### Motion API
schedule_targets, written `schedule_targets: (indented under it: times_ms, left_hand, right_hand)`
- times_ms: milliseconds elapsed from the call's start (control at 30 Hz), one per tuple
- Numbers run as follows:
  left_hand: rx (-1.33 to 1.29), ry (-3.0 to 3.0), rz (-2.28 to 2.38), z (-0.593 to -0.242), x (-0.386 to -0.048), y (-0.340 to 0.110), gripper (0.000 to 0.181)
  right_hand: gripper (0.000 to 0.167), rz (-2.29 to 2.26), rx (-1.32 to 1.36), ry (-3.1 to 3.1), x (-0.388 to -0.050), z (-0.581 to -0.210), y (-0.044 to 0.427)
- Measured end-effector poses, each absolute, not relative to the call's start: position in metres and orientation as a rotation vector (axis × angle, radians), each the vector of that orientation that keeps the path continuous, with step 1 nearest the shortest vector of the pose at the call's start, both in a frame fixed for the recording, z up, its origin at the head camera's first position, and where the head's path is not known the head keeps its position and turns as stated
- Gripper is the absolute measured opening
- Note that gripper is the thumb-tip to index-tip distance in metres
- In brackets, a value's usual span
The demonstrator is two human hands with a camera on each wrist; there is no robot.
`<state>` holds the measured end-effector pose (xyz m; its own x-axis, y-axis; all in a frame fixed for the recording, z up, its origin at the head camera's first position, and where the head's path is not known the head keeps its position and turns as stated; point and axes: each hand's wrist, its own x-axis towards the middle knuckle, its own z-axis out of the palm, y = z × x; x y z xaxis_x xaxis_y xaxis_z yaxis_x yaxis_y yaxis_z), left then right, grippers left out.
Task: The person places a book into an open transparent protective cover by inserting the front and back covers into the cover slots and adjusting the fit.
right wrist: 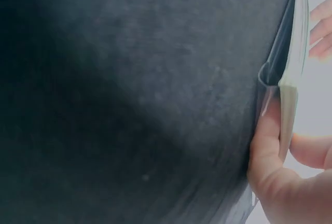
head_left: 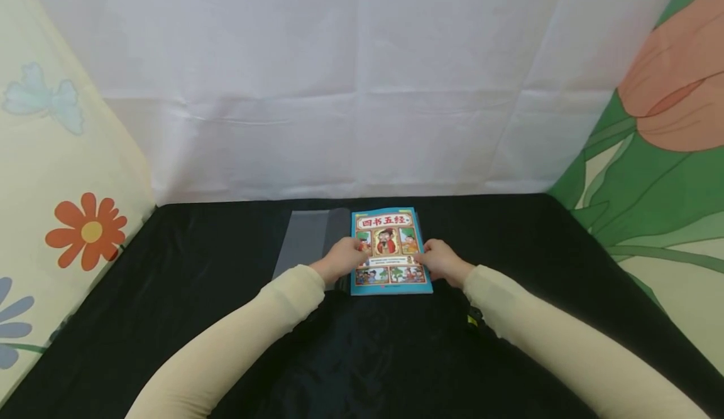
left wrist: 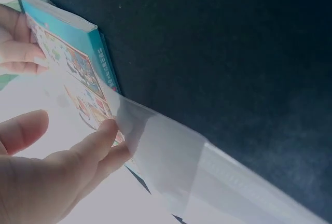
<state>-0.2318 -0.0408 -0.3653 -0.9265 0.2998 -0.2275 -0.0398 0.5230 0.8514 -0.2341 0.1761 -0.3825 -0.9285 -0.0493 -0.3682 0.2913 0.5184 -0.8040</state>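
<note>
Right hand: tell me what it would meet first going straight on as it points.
Likely the rectangular, blue-covered paper book, whose pale page edge sits within the grip of the right hand; any remaining gap is unclear.

1 L hand (head_left: pixel 343 259), 1 R hand (head_left: pixel 444 261), 2 sleeves (head_left: pixel 537 318), 1 bk. (head_left: pixel 390 219), 1 transp. cover (head_left: pixel 302 240) & 1 blk. cloth (head_left: pixel 509 227) are counted, w/ 1 printed butterfly (head_left: pixel 66 105), 2 flwrs. (head_left: pixel 92 232) & 1 tulip (head_left: pixel 679 86) also seen.
</note>
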Motion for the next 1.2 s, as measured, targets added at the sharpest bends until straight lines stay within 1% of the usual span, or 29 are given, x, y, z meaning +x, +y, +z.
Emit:
schedule_targets:
  times_ms: [233,467,700,933,1000,1133,1200]
  left_hand:
    - [0.272,2.435,1.316,-0.367,-0.230,-0.041,0.019]
    - [0.251,2.396,1.331,-0.368,-0.229,-0.042,0.027]
    - [0.244,2.408,1.322,-0.367,-0.230,-0.043,0.024]
    - [0.287,2.381,1.361,-0.365,-0.234,-0.050,0.028]
    - [0.305,2.356,1.400,-0.365,-0.236,-0.054,0.031]
    - [0.331,2.408,1.402,-0.365,-0.239,-0.065,0.044]
    - [0.314,2.454,1.370,-0.365,-0.240,-0.071,0.048]
  right_hand:
    - [0.017,-1.331,0.230,2.436,-0.234,-0.381,0.172]
    - [0.017,-1.330,0.233,2.419,-0.237,-0.383,0.173]
    - [0.018,-1.331,0.227,2.411,-0.237,-0.381,0.172]
    - [0.020,-1.346,0.220,2.394,-0.239,-0.381,0.174]
    - [0.021,-1.346,0.208,2.389,-0.239,-0.381,0.175]
    - [0.021,-1.344,0.217,2.395,-0.240,-0.382,0.176]
    - [0.020,-1.339,0.231,2.402,-0.239,-0.383,0.175]
